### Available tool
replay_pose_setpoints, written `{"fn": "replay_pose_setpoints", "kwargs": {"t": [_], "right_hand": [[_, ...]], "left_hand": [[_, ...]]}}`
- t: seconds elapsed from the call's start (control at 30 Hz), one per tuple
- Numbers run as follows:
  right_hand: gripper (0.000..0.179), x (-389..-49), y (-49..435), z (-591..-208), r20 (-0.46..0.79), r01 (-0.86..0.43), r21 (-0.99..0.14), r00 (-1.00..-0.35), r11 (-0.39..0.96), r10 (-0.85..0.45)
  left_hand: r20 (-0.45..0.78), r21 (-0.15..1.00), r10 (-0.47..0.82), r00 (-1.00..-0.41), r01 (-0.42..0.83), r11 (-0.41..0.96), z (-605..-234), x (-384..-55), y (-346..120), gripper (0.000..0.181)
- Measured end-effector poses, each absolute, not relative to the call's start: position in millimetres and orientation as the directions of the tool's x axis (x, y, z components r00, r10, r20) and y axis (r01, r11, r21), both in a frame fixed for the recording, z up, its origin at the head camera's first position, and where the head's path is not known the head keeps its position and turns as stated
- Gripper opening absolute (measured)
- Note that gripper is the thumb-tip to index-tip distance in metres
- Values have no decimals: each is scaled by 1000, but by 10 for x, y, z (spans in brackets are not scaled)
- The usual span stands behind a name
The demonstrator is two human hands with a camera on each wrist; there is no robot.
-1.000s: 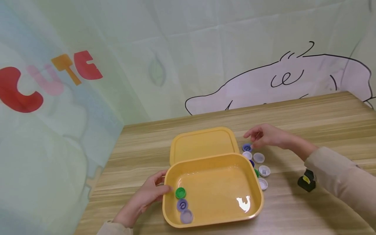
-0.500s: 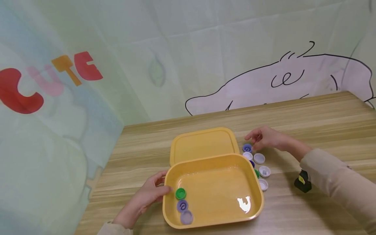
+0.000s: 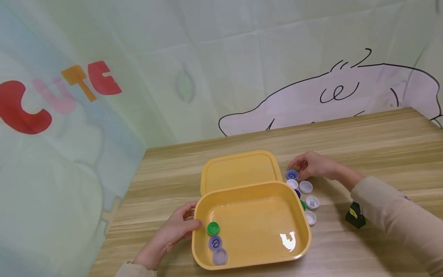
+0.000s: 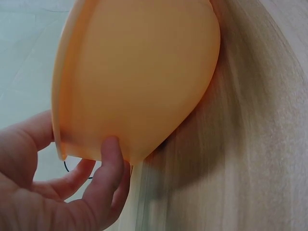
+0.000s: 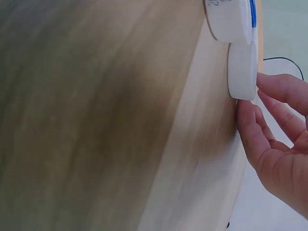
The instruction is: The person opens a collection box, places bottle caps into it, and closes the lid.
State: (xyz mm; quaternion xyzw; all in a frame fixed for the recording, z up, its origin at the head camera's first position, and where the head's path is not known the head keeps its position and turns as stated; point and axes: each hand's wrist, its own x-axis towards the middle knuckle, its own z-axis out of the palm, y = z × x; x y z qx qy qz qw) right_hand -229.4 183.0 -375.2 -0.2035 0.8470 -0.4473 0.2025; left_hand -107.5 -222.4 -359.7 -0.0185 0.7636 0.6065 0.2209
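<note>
A yellow plastic box (image 3: 256, 265) stands open on the table in the head view. My left hand (image 3: 178, 225) grips its left wall, thumb on the rim and fingers against the outside, as the left wrist view shows too. Three bottle caps lie along the box's left side: a green cap (image 3: 213, 228), a purple cap with a swirl and a pale cap (image 3: 220, 256). Right of the box, my right hand (image 3: 313, 165) pinches a purple bottle cap (image 3: 292, 175), fingertips at its far edge and thumb at its near right. White caps (image 5: 242, 72) hide it in the right wrist view.
A yellow lid (image 3: 240, 171) lies behind the box, partly overlapped by it. Several white caps (image 3: 312, 202), a green cap (image 3: 303, 204) and a dark blue cap cluster along the box's right wall. A black object with a yellow mark (image 3: 355, 215) sits beside the right sleeve.
My right hand has come slightly nearer and lower, its fingers closing in around the purple cap. The left hand and the box have stayed in place.
</note>
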Motion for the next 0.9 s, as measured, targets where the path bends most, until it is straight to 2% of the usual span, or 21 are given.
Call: {"fn": "replay_pose_setpoints", "kwargs": {"t": [0.57, 0.9], "right_hand": [[42, -2357, 1785, -3824, -199, -139, -814, -846, 564, -496], [38, -2338, 1784, -3820, -157, -181, -825, -836, 535, -525]], "left_hand": [[-358, 919, 240, -902, -296, 260, -3605, -1090, -2225, 66], [-361, 918, 237, -902, -299, 261, -3619, -1096, -2234, 64]]}}
